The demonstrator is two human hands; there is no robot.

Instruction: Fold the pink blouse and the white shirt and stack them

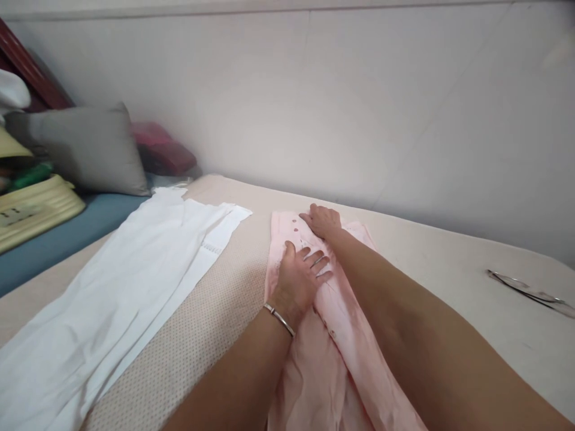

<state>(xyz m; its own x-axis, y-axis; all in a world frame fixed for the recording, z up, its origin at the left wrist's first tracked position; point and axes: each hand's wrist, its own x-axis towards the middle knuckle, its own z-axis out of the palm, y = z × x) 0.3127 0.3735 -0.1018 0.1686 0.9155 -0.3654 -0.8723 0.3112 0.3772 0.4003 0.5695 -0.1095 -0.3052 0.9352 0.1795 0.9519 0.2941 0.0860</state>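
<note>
A pale pink garment point(341, 335) with small dark buttons lies lengthwise on the beige bed cover point(211, 311) in front of me. My left hand point(300, 276), with a metal bangle at the wrist, rests flat on the pink cloth, fingers spread. Farther along, my right hand point(321, 220) presses on the garment's far end near the buttons, fingers curled onto the fabric. To the left lies a white garment point(121, 299), spread out flat.
A grey pillow point(85, 148), a dark red cushion point(162, 148), a yellow object point(31, 206) and a blue sheet point(67, 236) sit at the far left. A pair of glasses point(530, 292) lies at the right. A white wall point(359, 102) runs behind the bed.
</note>
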